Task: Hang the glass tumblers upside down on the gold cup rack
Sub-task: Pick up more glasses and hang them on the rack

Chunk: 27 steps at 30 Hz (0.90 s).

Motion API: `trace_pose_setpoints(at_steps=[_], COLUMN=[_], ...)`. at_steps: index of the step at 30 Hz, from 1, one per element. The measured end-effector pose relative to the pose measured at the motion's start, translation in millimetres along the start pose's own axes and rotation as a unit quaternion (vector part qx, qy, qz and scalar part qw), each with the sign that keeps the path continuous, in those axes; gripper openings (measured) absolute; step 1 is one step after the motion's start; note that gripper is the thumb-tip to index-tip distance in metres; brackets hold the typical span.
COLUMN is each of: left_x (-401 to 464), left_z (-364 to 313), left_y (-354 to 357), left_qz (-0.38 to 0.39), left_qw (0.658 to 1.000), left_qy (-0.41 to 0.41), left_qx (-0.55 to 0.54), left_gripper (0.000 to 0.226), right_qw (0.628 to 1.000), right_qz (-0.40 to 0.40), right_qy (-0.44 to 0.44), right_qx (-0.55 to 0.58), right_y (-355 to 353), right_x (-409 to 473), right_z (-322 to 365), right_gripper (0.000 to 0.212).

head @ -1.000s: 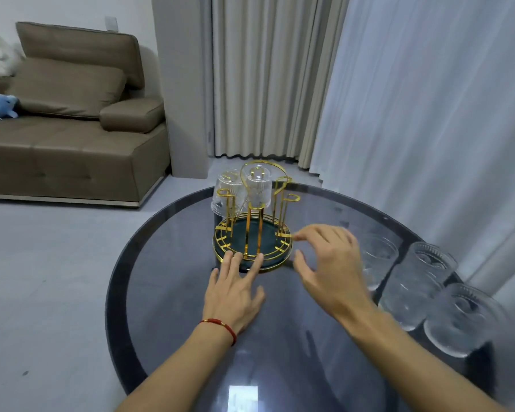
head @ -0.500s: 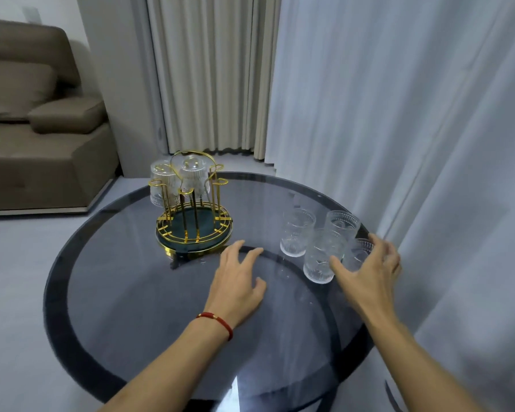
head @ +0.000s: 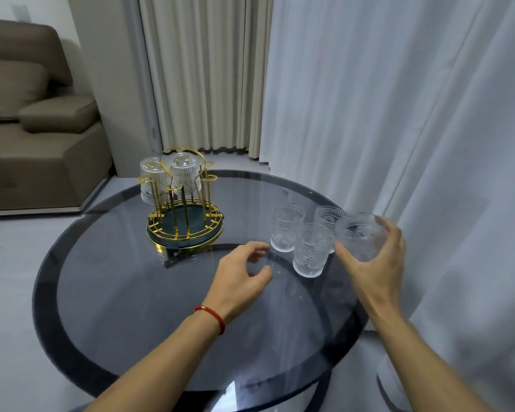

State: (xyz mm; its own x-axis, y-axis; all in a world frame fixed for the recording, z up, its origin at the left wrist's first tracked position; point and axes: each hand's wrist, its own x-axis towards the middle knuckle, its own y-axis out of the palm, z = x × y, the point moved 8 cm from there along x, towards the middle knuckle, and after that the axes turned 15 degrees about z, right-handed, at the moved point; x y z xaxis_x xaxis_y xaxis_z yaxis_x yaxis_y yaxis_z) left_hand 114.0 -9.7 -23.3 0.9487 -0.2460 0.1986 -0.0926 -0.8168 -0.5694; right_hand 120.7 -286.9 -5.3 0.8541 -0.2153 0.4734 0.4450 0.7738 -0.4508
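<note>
The gold cup rack [head: 185,230] stands at the far left of the round glass table [head: 131,307]. Two glass tumblers hang upside down on its back pegs, one at the left [head: 151,181] and one beside it [head: 184,173]. Three upright tumblers stand at the table's right side: [head: 286,227], [head: 311,251], [head: 327,217]. My right hand [head: 375,263] grips a fourth tumbler [head: 360,239], tilted and lifted just off the table. My left hand [head: 241,281] hovers over the table in front of the rack, fingers loosely curled, holding nothing.
White sheer curtains [head: 399,114] hang close along the table's right edge. A brown sofa [head: 33,138] stands at the far left on the grey floor. Beige drapes [head: 202,72] hang behind the rack.
My right hand has closed round the rightmost tumbler and lifted it. My left hand has curled slightly. The view has shifted right, away from the rack.
</note>
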Motion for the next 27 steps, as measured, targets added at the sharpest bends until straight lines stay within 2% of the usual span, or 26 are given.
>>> trace_pose_setpoints(at_steps=[2, 4, 5, 7, 9, 11, 13, 16, 18, 20, 21, 23, 24, 26, 27], left_x=[2, 3, 4, 4, 3, 3, 6, 11, 13, 11, 9, 4, 3, 5, 7], left_z=[-2, -4, -4, 2, 10, 23, 37, 44, 49, 50, 52, 65, 74, 95, 106], left_y=[6, 16, 17, 4, -20, -35, -42, -50, -54, -63, -69, -78, -77, -65, -59], left_qz=[0.057, 0.114, 0.116, 0.057, -0.03, -0.065, -0.073, -0.064, -0.061, -0.083, -0.107, -0.154, -0.156, -0.105, -0.072], left_qw=[0.992, 0.963, 0.957, 0.975, 0.984, 0.967, 0.93, 0.896, 0.9, 0.94, 0.966, 0.985, 0.98, 0.951, 0.941], left_qy=[-0.005, -0.008, -0.01, -0.024, -0.042, -0.052, -0.055, -0.04, -0.031, -0.028, -0.033, -0.065, -0.094, -0.153, -0.166], left_qx=[-0.111, -0.244, -0.267, -0.214, -0.173, -0.241, -0.356, -0.438, -0.431, -0.331, -0.234, -0.03, 0.078, 0.246, 0.286], left_gripper=[0.036, 0.055, 0.065, 0.069, 0.058, 0.06, 0.073, 0.076, 0.063, 0.037, 0.033, 0.03, 0.025, 0.049, 0.06], right_qw=[0.996, 0.98, 0.968, 0.942, 0.925, 0.93, 0.929, 0.864, 0.858, 0.877, 0.893, 0.908, 0.905, 0.911, 0.923], right_qz=[0.054, 0.147, 0.197, 0.268, 0.309, 0.328, 0.35, 0.4, 0.373, 0.315, 0.278, 0.206, 0.18, 0.147, 0.136], right_qy=[-0.076, -0.131, -0.152, -0.188, -0.209, -0.167, -0.046, 0.086, 0.105, 0.116, 0.122, 0.15, 0.163, 0.17, 0.165], right_qx=[-0.007, -0.019, -0.038, -0.081, -0.075, -0.009, 0.113, 0.293, 0.337, 0.342, 0.332, 0.333, 0.348, 0.346, 0.319], right_y=[17, 50, 70, 102, 120, 127, 138, 170, 181, 183, 181, 175, 174, 172, 170], right_x=[-3, -14, -22, -34, -36, -28, -21, -26, -19, -2, 9, 34, 47, 74, 89], right_z=[34, 62, 74, 93, 105, 105, 92, 82, 86, 89, 88, 87, 88, 94, 99], right_gripper=[0.086, 0.09, 0.093, 0.098, 0.097, 0.093, 0.08, 0.048, 0.038, 0.039, 0.041, 0.046, 0.049, 0.064, 0.076])
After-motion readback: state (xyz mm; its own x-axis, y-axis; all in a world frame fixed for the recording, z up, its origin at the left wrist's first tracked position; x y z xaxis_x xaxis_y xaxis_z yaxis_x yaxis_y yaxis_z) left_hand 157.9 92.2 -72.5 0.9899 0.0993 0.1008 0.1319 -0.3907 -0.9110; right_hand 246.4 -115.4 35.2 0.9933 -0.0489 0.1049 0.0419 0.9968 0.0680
